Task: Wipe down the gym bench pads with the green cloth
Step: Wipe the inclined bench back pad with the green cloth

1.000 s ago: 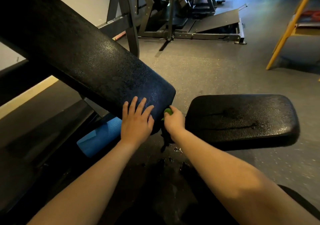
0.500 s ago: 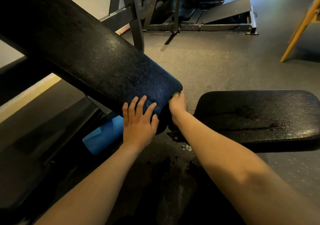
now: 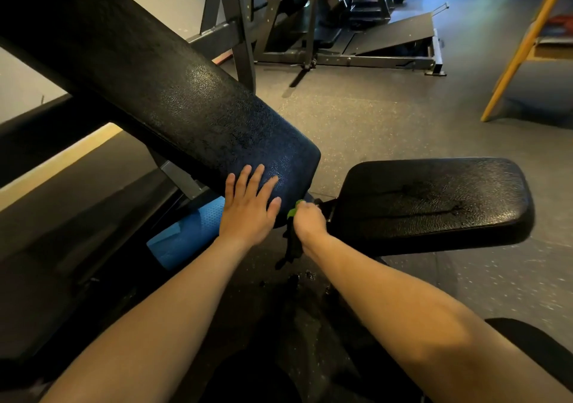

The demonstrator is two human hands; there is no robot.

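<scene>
A long black back pad (image 3: pixel 173 98) slants from the upper left down to the middle. My left hand (image 3: pixel 248 207) lies flat on its lower end, fingers spread. A black seat pad (image 3: pixel 434 198) sits to the right, its surface wet and glossy. In the gap between the two pads my right hand (image 3: pixel 308 221) grips the green cloth (image 3: pixel 293 212). Only a small green corner shows above the fist, against the back pad's lower edge; a dark part of the cloth hangs below the hand.
A blue foam roller (image 3: pixel 186 235) lies under the back pad. Dark gym machine frames (image 3: pixel 310 30) stand behind on the grey rubber floor (image 3: pixel 387 123). A yellow wooden leg (image 3: pixel 521 52) slants at the right. Dark wet spots (image 3: pixel 304 278) mark the floor below my hands.
My right hand with the cloth has moved down from the back pad's end corner to its lower edge in the gap. My left hand stays pressed on the pad.
</scene>
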